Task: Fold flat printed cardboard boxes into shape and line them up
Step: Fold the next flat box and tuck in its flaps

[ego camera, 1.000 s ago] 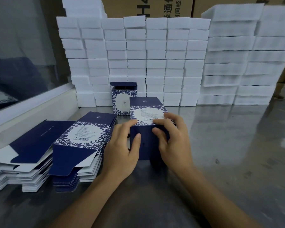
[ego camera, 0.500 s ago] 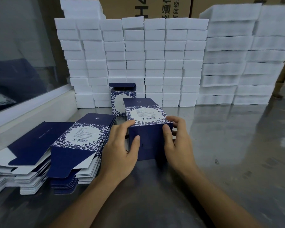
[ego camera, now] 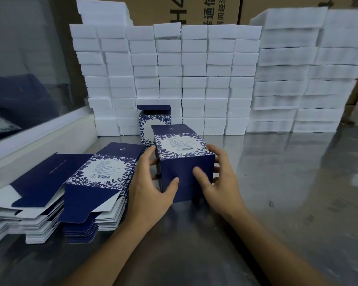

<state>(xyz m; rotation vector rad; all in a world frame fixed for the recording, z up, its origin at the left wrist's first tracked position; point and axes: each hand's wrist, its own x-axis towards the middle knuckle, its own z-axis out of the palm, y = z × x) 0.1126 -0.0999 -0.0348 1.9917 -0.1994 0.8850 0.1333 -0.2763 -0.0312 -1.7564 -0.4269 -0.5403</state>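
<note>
Near the counter's middle: folded box (ego camera: 184, 162) lies on its side, left hand (ego camera: 151, 190) and right hand (ego camera: 221, 180) clamped on its flanks.
Grip: both curl round it, thumbs on the end panel, likely pressing it closed.
Count: one finished box (ego camera: 153, 124) upright behind; two flat stacks (ego camera: 56, 195) by the left edge.
Backdrop: white foam blocks (ego camera: 194, 79).

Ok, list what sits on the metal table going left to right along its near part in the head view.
Stack of flat dark-blue blanks → stack of flat floral-printed blanks → left hand → folded box held between both hands → right hand → bare metal table.
</note>
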